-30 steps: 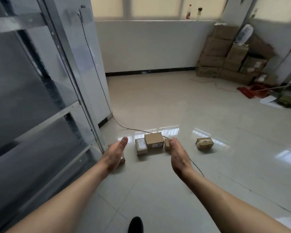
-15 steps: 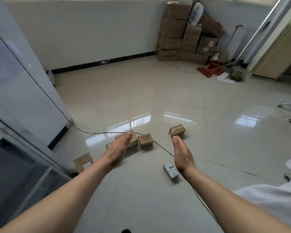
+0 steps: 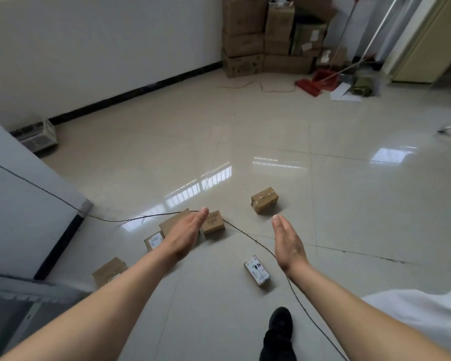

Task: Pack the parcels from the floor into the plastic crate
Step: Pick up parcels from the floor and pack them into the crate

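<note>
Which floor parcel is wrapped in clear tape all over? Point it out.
The taped parcel, lying alone beyond the right hand. Its brown wrap is glossy and crinkled; the others are plain cartons or carry white labels.

taped parcel (image 3: pixel 264 203): brown, shiny tape, lay alone on floor, farthest right
small parcel (image 3: pixel 213 221): brown, printed top, just beside flat parcel
flat parcel (image 3: pixel 173 223): brown, largest, partly hidden
labelled parcel (image 3: pixel 153 240): white label up
corner parcel (image 3: pixel 109 271): brown, by cabinet
near parcel (image 3: pixel 257 270): white printed label up, closest
</note>
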